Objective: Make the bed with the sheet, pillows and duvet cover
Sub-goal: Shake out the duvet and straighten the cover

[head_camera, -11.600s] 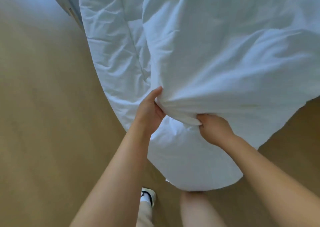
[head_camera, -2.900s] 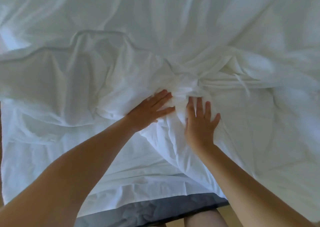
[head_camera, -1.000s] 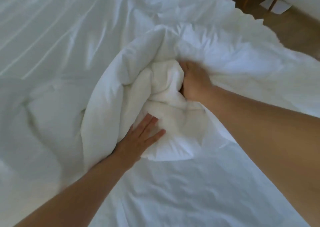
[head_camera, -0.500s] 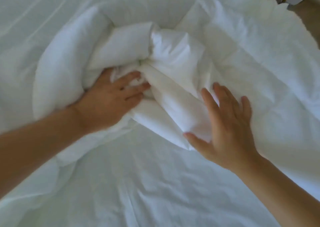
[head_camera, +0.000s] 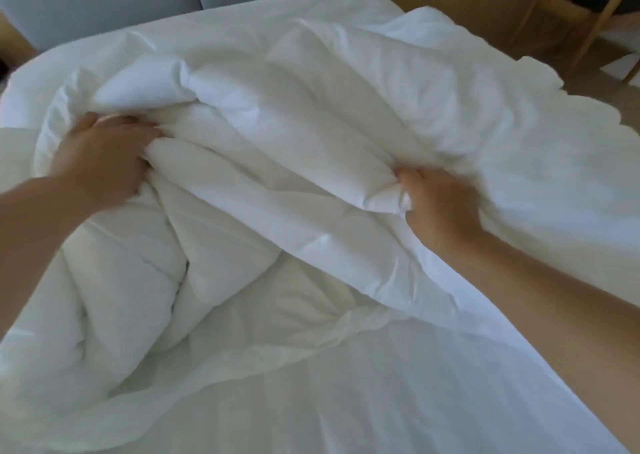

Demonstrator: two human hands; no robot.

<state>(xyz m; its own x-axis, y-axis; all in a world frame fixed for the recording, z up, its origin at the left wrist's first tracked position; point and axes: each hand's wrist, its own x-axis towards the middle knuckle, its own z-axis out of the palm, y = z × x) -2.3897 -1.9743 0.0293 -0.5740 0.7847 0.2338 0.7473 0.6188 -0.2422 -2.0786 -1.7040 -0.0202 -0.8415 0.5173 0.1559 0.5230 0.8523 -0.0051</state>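
Duvet (head_camera: 294,162) (white, bunched in thick folds) lies heaped across the white-sheeted bed (head_camera: 398,394), the left hand (head_camera: 104,162) and right hand (head_camera: 440,204) each gripping a fistful of it with curled fingers.

Your left hand (head_camera: 100,162) has its fingertips sunk in the duvet (head_camera: 294,134) folds, not visible; same w/ your right hand (head_camera: 440,207). Both forearms cut off at the edges. Duvet's far rt side is blurred. Wooden frame (head_camera: 602,17) top rt is cropped, can't ID.
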